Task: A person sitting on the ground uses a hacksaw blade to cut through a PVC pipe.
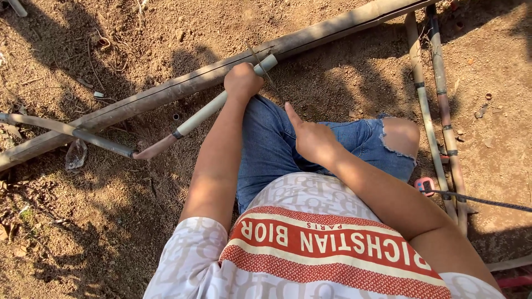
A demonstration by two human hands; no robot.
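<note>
Bamboo lies around us on the dirt — our left hand grips a pale cane propped against the long pole, steadying it; right hand rests loose on our knee.

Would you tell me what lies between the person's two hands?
In the head view, only the denim-covered thigh lies between the left hand, gripping the pale bamboo stick, and the right hand, resting on that thigh.

Bare dirt ground; bamboo poles lie across it (dusty).
</note>
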